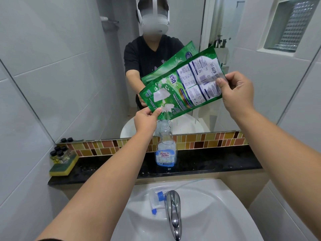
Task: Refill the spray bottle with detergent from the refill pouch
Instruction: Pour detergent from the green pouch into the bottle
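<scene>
While we count one refill pouch (182,84) and one spray bottle (165,146), both hands pinch it. Left hand (145,119) fingers (157,112) and right hand (238,91) fingers (219,83) close on opposite corners; its spout is hidden.

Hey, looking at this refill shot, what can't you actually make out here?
Head view only:
- Pouch opening: hidden by the left hand.
- Whether liquid is flowing into the bottle: too faint to tell.
- Bottle's fill level: clear plastic and label hide it.
- Spray head in the sink: partly behind the tap.
- Pouch small print: too small.
</scene>
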{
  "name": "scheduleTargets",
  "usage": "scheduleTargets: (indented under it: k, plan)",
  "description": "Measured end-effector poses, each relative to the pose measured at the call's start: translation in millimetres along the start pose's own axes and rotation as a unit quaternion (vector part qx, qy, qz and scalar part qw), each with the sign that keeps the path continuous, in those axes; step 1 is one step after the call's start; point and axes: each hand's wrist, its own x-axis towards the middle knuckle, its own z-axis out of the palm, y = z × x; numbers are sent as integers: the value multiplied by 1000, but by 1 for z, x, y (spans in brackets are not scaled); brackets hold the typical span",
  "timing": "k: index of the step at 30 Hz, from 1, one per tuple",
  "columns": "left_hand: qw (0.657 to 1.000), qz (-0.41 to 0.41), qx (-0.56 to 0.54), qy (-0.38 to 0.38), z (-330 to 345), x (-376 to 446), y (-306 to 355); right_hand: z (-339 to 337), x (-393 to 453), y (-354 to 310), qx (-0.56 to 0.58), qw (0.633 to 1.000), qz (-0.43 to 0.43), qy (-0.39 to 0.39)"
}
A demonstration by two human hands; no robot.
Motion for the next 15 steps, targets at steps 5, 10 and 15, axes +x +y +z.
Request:
scheduleTargets:
  k: [5,10,15]
  plan:
    - [999,6,26,28,2,-4,3,-1,-1,-3,-3,1000,-5,2]
    - [999,13,39,35,1,-7,6,1,-3,-3,-6,1000,-6,2]
    - [998,14,41,39,-1,-9,7,3,-1,-1,-7,1000,-2,-1]
